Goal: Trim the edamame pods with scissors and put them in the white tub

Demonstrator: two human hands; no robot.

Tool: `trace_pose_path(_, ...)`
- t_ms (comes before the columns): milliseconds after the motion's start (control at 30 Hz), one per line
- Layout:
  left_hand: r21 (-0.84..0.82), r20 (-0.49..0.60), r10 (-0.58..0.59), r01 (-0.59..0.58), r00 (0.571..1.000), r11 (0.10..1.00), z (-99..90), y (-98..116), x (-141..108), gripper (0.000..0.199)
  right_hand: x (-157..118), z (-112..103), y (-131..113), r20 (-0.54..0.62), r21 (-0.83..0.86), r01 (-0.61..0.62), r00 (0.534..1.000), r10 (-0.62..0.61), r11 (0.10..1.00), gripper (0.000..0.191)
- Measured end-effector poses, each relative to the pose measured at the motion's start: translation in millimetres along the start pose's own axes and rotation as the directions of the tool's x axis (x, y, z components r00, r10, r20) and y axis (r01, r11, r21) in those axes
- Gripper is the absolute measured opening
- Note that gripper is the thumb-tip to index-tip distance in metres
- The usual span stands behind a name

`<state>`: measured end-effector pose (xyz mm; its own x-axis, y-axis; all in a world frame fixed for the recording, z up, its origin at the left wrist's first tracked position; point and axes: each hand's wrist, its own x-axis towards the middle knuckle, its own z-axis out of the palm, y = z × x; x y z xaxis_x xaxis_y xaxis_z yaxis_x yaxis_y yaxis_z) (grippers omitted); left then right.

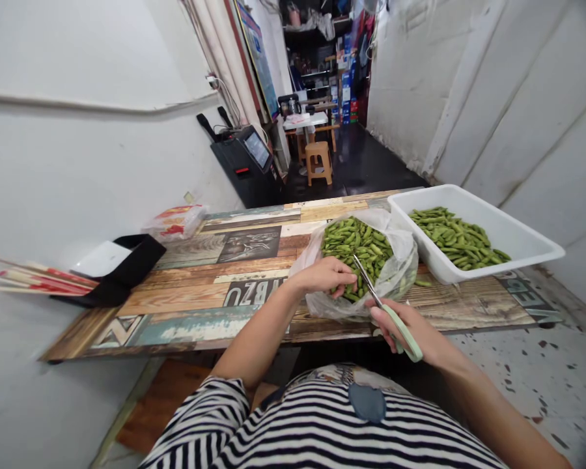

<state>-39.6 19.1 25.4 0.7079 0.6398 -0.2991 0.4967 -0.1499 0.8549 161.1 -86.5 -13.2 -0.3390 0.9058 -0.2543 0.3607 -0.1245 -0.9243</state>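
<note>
The left hand (329, 275) reaches over the rim of a thin, see-through bag (404, 244), with its fingers bent down to the green pods (356, 236) inside. I cannot tell if those fingers are pinching a pod. The right hand (410, 320) is wrapped around a pair of scissors (385, 308) with light green handles, and the blades point up and away, over the pods. The bag sits open on the wood-look surface (176, 296), in its right half, close to the near edge. A big white tray (537, 251) stands just beside the bag, by the far right corner, and it pokes out past the right edge. More green pods (456, 238) lie in a pile in the tray. A loose pod (422, 283) lies on the surface next to the bag. At the left edge there is a black box (139, 264), with red and white sticks (43, 280) poking out past that edge. A shiny plastic packet (176, 221) lies near the far left corner.
</note>
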Motion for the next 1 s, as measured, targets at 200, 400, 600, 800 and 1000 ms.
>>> trace_pose_path(200,-0.148,-0.001,-0.079,0.078,0.997,0.986,2.6,2,1,0.033,-5,-4,2,-0.006,-0.095,0.031,0.999,-0.031,0.995,0.049)
trace_pose_path(400,-0.109,-0.004,-0.001,0.001,1.000,0.994,6.6,7,-1,0.032,-5,-2,0,-0.004,-0.094,0.069,0.998,-0.070,0.993,0.045)
trace_pose_path(600,-0.193,-0.015,-0.003,0.000,1.000,0.981,6.2,5,-1,0.039,-3,7,2,-0.070,0.067,-0.017,0.997,0.022,0.998,0.035)
trace_pose_path(800,-0.263,-0.054,-0.035,0.020,0.998,0.965,5.9,-4,7,0.045,-2,8,9,-0.115,0.109,-0.048,0.992,0.060,0.993,0.032)
trace_pose_path(1000,-0.347,-0.203,-0.075,0.000,0.976,0.938,8.0,-3,11,0.036,-4,4,13,-0.070,0.180,-0.036,0.996,0.049,0.983,0.042)
